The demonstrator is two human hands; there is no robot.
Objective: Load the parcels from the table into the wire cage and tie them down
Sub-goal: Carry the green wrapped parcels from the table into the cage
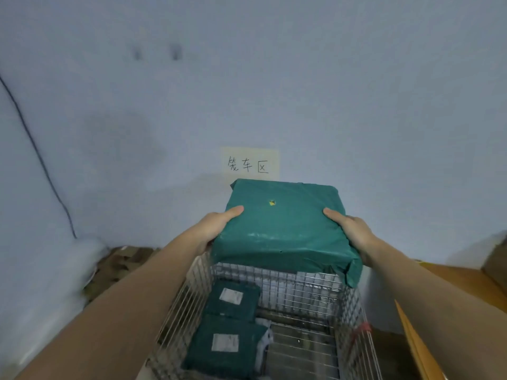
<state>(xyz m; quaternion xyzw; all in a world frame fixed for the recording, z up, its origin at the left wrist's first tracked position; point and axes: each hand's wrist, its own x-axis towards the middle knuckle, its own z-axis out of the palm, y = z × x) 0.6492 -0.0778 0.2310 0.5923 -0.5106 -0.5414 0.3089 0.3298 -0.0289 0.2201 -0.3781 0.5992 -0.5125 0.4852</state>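
Black cable (35, 149), thin, runs down the pale wall at far left and ends near the floor corner. Patterned brown floor covering (123, 259) shows below it, against the wall's foot. Left hand (216, 226): grips the left edge of the large green parcel (282, 229), thumb laid flat on the top face, remaining fingers hidden underneath. Large green parcel: plastic-wrapped, roughly square, held level in the air above the far end of the wire cage (274, 286), not touching it; a small yellow mark sits near the middle of its top face, and a loose flap of wrapping hangs from its near right corner. Paper note (251, 163), pale yellow, handwritten characters, fixed to the wall just behind and above the parcel. Wire cage: silver mesh, open-topped, directly below the parcel. Inside, along its left side, two dark green parcels lie flat, the far one (233, 300) and the near one (225, 346), each with a white label facing up, edges touching. Right hand (351, 231): grips the parcel's right edge likewise, thumb on top, fingers beneath. Red tie (362, 329) hangs on the cage's right wall. Brown cardboard (411, 341) stands just beside the cage at right.
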